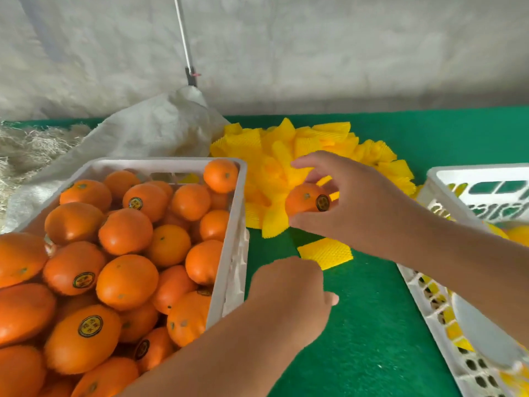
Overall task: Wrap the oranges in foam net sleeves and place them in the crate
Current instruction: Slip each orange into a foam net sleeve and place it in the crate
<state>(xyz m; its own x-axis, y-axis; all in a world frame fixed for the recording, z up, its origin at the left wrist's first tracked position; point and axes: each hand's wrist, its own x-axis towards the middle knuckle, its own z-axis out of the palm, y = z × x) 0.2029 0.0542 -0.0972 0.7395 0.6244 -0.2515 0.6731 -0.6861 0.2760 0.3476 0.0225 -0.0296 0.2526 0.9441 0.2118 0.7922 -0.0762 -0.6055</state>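
— Right hand's grip (343,207) first: what has it got?

— Thumb and curled fingers hold a round orange with a dark round sticker (307,200), lifted just over the heap of yellow foam net sleeves (286,156) at the back of the green tabletop (372,325).

— And the left hand (289,299)?

— It hovers low over the green surface, just right of the white plastic crate full of stickered oranges (229,282). Its fingers are curled under, seen from the back, so I cannot tell whether that grip has anything in it.

— Any sleeve lying apart from the heap?

— One flat yellow foam net sleeve (325,252) lies alone on the tabletop between the two hands, close beyond the left knuckles.

— Where is the crate to be filled?

— A second white slotted plastic crate (472,181) stands at the right edge, partly under the right forearm; something yellow shows inside, too blurred to name.

— What is behind?

— A crumpled pale sack (148,133) lies behind the full crate, with dry straw (28,147) to its left and a thin white pole (183,38) leaning against the pale wall.
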